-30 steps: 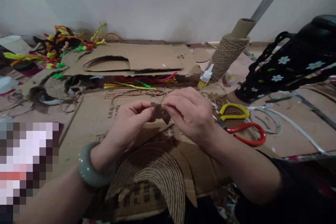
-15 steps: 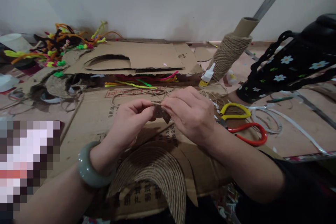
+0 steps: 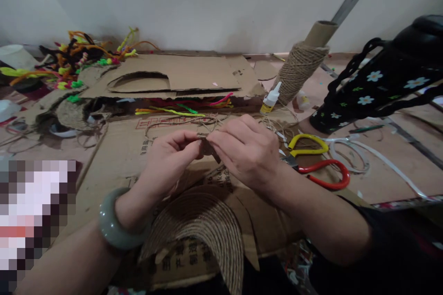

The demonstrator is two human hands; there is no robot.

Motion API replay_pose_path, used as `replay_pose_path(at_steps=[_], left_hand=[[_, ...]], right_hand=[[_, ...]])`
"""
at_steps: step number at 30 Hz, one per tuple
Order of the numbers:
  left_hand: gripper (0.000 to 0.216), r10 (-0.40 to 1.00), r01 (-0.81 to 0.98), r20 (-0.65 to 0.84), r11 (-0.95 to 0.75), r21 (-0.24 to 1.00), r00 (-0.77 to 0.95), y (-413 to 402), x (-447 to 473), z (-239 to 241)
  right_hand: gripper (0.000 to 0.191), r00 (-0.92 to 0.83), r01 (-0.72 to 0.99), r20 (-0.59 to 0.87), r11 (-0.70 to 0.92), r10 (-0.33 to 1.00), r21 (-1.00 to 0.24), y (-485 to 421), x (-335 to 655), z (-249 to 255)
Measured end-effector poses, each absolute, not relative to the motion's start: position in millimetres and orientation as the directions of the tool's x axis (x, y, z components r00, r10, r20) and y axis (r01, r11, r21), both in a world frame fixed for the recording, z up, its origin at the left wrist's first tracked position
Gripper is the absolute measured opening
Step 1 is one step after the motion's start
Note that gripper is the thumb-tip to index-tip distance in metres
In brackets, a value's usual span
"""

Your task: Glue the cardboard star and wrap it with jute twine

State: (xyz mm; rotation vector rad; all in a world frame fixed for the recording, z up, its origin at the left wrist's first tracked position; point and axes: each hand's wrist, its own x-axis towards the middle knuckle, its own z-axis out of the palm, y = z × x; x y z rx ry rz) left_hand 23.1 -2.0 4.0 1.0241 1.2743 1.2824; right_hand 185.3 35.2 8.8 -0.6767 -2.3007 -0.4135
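Note:
Between my two hands is a small brown piece (image 3: 206,147), which looks like cardboard with twine along its top edge; fingers cover much of it. My left hand (image 3: 173,154) pinches its left side between thumb and forefinger. Closed over its right side is my right hand (image 3: 247,147), fingertips near the twine. Nearer to me, an arch of twine rows (image 3: 214,221) lies on the printed cardboard sheet (image 3: 121,161). Loose twine strands (image 3: 207,122) lie just behind my fingers. A spool of twine (image 3: 301,67) leans beyond my right hand, with a small glue bottle (image 3: 270,100) beside it.
Scissors with yellow and red handles (image 3: 323,170) lie by my right forearm. A black flowered bottle (image 3: 377,78) stands at the right. Cut cardboard (image 3: 200,71) lies at the back, with colourful pipe cleaners (image 3: 83,55) to its left. A blurred-out object (image 3: 34,212) is at the left edge.
The view has shifted slightly. My right fingertips have moved a little left along the small piece, closer to my left fingers, and cover more of it. Both hands keep their grip.

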Motion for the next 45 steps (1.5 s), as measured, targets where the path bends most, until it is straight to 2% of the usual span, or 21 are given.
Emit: replay_pose_path(at_steps=[13,22,36,45], left_hand=[[0.003,0.996,-0.159,-0.06,0.05,0.986,-0.063,-2.1,23.4,-0.7],[0.009,0.995,-0.235,-0.099,0.098,0.967,0.01,-3.5,17.2,0.4],[0.007,0.991,-0.2,-0.107,0.09,0.976,-0.081,-2.2,20.5,2.9],[0.009,0.986,-0.144,-0.04,0.017,0.989,-0.162,0.5,15.8,-0.4]], right_hand=[[0.018,-0.627,0.589,0.685,0.801,0.371,0.106,34.0,186.3,9.0],[0.017,-0.625,0.592,0.684,0.8,0.377,0.101,34.2,188.7,10.2],[0.019,-0.641,0.564,0.68,0.82,0.356,0.102,32.6,186.4,9.6],[0.017,-0.622,0.595,0.695,0.795,0.361,0.12,35.1,195.4,18.6]])
